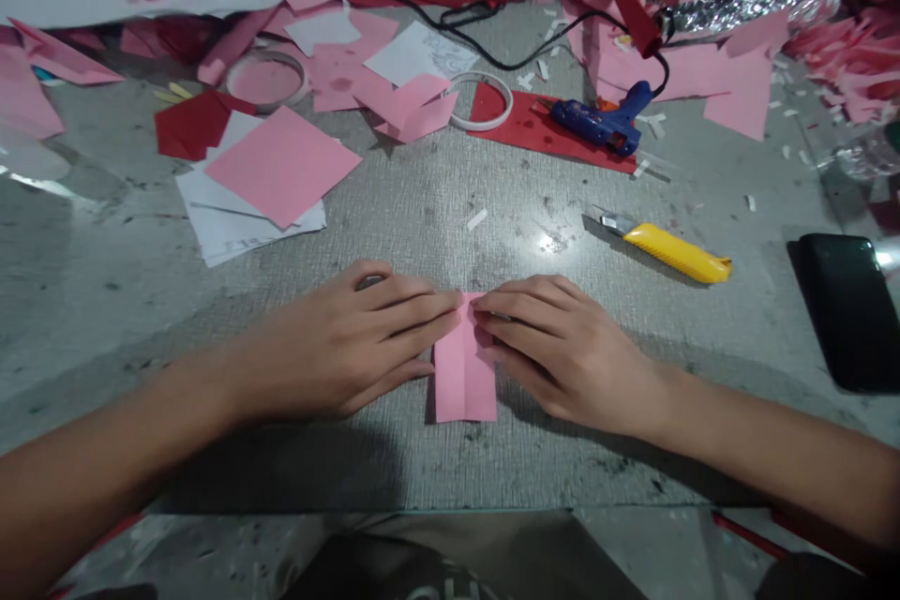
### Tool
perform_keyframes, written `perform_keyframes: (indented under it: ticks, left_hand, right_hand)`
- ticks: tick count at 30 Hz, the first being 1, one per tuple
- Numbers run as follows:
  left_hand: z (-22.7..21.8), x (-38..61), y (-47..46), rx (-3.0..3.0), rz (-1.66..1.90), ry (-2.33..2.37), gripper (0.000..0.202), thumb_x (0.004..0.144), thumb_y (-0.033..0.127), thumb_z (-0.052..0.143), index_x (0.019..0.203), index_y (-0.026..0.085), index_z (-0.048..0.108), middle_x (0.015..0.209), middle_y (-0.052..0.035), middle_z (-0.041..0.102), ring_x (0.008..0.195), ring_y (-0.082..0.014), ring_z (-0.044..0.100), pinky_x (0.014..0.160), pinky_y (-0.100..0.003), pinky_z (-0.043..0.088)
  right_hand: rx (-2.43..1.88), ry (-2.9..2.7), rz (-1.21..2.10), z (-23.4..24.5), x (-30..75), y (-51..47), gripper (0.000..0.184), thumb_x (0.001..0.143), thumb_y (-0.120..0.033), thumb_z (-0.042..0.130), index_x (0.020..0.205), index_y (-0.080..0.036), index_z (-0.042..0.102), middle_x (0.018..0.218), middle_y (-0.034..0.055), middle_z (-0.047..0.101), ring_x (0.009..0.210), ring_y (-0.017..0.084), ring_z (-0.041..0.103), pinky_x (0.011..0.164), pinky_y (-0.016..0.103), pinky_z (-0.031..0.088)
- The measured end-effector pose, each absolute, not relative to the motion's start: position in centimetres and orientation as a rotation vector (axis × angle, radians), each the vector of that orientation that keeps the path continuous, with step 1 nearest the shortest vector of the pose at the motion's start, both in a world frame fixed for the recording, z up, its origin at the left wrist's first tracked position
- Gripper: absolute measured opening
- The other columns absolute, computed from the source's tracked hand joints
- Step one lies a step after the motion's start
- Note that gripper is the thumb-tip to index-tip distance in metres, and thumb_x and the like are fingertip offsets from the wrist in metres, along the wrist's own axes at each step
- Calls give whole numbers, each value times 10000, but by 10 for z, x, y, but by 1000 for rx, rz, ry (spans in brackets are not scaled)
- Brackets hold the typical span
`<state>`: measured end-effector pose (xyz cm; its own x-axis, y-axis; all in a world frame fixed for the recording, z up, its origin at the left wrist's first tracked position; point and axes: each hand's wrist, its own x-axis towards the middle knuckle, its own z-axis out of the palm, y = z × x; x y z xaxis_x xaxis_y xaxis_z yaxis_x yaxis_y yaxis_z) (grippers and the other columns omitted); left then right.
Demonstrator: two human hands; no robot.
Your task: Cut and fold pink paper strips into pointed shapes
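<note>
A small folded pink paper (464,375) lies on the grey table (422,216) right in front of me. My left hand (352,342) rests flat on its left side, fingers stretched out together, with the fingertips pressing the paper's top left. My right hand (555,342) lies on the right side, its fingers extended and pressing the top right edge. The fingertips of both hands nearly meet at the paper's upper end. The lower half of the paper shows between the hands.
A yellow utility knife (675,251) lies right of centre, a black phone (847,305) at the far right. A blue glue gun (605,122) rests on red paper (534,127). A pink square sheet (281,164) on white sheets sits left. Paper scraps and tape rolls (485,98) crowd the back.
</note>
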<state>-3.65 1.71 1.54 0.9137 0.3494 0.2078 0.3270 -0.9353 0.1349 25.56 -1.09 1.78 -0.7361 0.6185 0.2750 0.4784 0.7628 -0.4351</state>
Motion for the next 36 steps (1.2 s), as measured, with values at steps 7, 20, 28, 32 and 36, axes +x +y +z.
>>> perform_keyframes:
  ticks: [7,20,28,32,36]
  left_hand:
    - [24,-38,8,3212,222,479,437,1083,106,401,1472,105,600,1526,-141,645,1338,-294,648,1022,-492,472]
    - [14,-36,12,3076,283,487,444,1036,141,523,1474,124,599,1536,-131,638,1331,-312,634,1059,-476,496]
    - [14,-32,11,3050,335,512,465,1124,381,497,1469,80,583,1503,-150,658,1357,-313,610,1077,-488,455]
    - [15,-33,12,3051,308,499,490,1140,434,448,1454,88,595,1490,-153,662,1368,-317,593,1065,-487,442]
    - [16,-34,13,3042,301,494,472,1138,447,449,1424,112,620,1476,-140,671,1355,-312,599,1067,-477,437]
  right_hand:
    - [-837,-2555,463,19,256,-11,188,1076,-211,593,1157,-129,741,1273,116,780,1184,285,697,1007,471,554]
    - [-934,-2467,460,19,258,-11,203,1061,-196,604,1198,-139,742,1172,125,760,1090,280,663,961,465,529]
    - [-992,-2484,503,21,259,-11,250,1077,-274,612,1272,-184,741,1158,116,740,1062,278,626,947,483,497]
    - [-1001,-2506,498,22,258,-12,230,1071,-241,611,1239,-173,753,1195,124,731,1075,286,624,952,492,497]
    - [-965,-2483,535,23,258,-13,251,1059,-196,602,1271,-184,736,1249,128,715,1100,282,630,959,488,519]
